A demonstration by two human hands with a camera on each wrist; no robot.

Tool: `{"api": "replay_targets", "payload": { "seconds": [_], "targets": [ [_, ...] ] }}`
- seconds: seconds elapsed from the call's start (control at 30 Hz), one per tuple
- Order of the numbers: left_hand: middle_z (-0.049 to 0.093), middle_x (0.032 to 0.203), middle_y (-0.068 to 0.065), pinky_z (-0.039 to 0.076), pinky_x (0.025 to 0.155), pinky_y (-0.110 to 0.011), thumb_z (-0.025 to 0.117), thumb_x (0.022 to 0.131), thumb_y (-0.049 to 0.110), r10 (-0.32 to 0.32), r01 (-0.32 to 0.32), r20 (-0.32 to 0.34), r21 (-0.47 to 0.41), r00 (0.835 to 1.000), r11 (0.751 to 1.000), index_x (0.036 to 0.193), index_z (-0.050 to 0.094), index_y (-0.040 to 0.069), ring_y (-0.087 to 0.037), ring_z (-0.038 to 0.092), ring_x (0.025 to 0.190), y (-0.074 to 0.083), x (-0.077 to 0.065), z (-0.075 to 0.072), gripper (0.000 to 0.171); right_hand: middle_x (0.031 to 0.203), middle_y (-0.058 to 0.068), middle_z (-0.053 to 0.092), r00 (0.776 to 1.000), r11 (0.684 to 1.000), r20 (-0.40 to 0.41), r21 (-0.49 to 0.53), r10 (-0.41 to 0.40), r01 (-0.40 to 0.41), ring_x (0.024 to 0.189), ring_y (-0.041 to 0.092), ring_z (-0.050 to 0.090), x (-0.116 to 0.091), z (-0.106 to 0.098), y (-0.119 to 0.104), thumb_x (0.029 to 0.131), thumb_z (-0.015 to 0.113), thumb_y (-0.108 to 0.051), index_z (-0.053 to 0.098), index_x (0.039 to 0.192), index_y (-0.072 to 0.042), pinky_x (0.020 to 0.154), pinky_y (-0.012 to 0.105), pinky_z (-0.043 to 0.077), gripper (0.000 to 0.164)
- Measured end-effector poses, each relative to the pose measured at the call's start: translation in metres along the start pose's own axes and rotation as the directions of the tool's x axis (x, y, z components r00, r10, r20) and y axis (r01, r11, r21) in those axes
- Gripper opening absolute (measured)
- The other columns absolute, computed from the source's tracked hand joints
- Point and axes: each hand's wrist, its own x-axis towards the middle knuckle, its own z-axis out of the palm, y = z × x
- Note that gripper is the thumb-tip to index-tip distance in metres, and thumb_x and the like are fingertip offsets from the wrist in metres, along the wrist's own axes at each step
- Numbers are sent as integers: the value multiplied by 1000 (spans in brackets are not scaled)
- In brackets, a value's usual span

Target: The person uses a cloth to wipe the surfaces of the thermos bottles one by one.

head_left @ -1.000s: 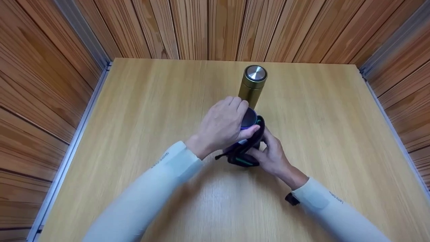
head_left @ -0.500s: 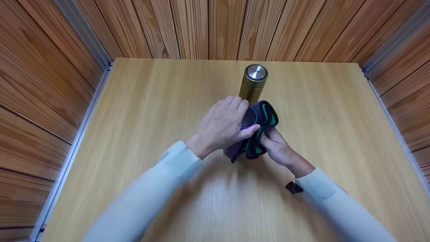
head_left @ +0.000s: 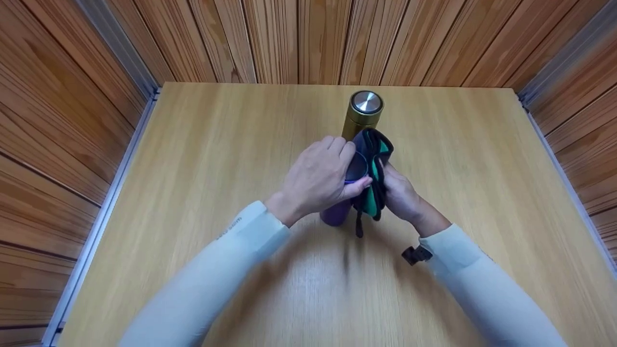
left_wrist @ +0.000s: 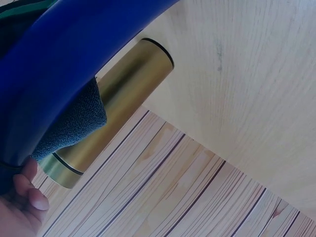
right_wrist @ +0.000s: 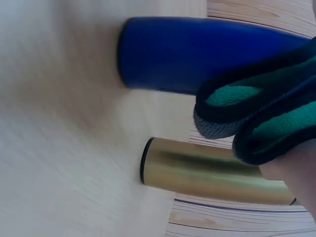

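My left hand (head_left: 315, 176) grips the dark-topped upper end of a bottle (head_left: 334, 215), which looks purple in the head view and blue in both wrist views. The bottle stands on the table, its base showing in the right wrist view. In my right hand (head_left: 404, 198) is a folded cloth (right_wrist: 237, 96) with a green inner side and a black edge, held against the bottle's right side. A short dark loop or tag hangs from the cloth (head_left: 370, 202) in the head view. Right fingers are partly hidden behind the folds.
Just behind the bottle stands a gold flask (head_left: 360, 120) with a silver-topped lid, close to the cloth. Wooden panels (head_left: 323, 43) wall in the table (head_left: 217, 144) at the back and both sides, with grey metal strips (head_left: 118, 48) at the corners.
My right hand has moved the cloth from around the bottle's lower front up along its right side, towards the flask. The bottle's purple base has come into sight. My left hand has stayed put.
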Motion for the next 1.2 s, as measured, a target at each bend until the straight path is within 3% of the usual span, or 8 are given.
{"api": "replay_targets", "payload": {
  "seconds": [0.17, 0.37, 0.53, 0.67, 0.8, 1.0, 1.2],
  "targets": [
    [60, 103, -8, 49, 82, -32, 34, 104, 63, -7, 7, 11, -5, 1000, 1000, 122, 61, 3, -22, 54, 93, 0, 0, 0, 68, 115, 1, 56, 995, 994, -11, 31, 103, -103, 103, 14, 55, 13, -2, -3, 110, 35, -47, 43, 134, -14, 95, 31, 44, 41],
    [61, 107, -9, 50, 86, -32, 34, 103, 63, -2, 2, 9, -15, 1000, 1000, 125, 60, 3, -23, 56, 96, 0, 1, 0, 69, 115, 2, 64, 974, 978, -107, 69, 202, -195, 102, 18, 60, 22, -3, 0, 111, 36, -43, 45, 141, -10, 93, 31, 49, 45],
    [62, 107, -9, 51, 86, -32, 36, 103, 63, 1, -1, -1, -10, 1000, 1000, 124, 61, 3, -23, 56, 96, -1, 1, -1, 68, 113, 1, 66, 957, 978, -206, 75, 206, -195, 102, 16, 61, 25, -2, 10, 110, 43, -37, 52, 137, -10, 93, 28, 49, 39],
    [60, 103, -8, 49, 80, -32, 38, 103, 63, -1, 1, -10, -22, 1000, 1000, 121, 62, 4, -22, 54, 91, 0, 0, 0, 66, 111, 0, 66, 960, 984, -222, 93, 171, -154, 101, 13, 61, 21, -2, 20, 108, 48, -32, 56, 132, -9, 92, 27, 48, 34],
    [59, 102, -8, 49, 77, -32, 40, 102, 63, -9, 9, -11, -49, 1000, 999, 121, 62, 4, -21, 53, 89, 1, 0, 1, 66, 110, -2, 65, 978, 982, -150, 140, 145, -124, 101, 13, 60, 11, -6, 23, 109, 46, -28, 54, 133, -14, 94, 28, 46, 29],
    [60, 102, -8, 49, 76, -31, 39, 102, 63, -8, 7, -10, -42, 1000, 999, 124, 61, 3, -22, 53, 89, 1, 0, 1, 67, 113, -1, 59, 997, 982, 17, 172, 81, -83, 103, 16, 56, 5, -10, 10, 110, 41, -32, 47, 136, -20, 97, 33, 43, 30],
    [60, 104, -8, 49, 77, -32, 37, 102, 63, -8, 8, 8, -44, 1000, 999, 125, 60, 3, -22, 53, 90, -1, 1, -1, 69, 105, -4, 60, 992, 982, 123, 180, 37, -59, 94, 12, 58, 16, -16, 6, 105, 49, -35, 57, 118, -21, 88, 28, 47, 21]
  ]
}}
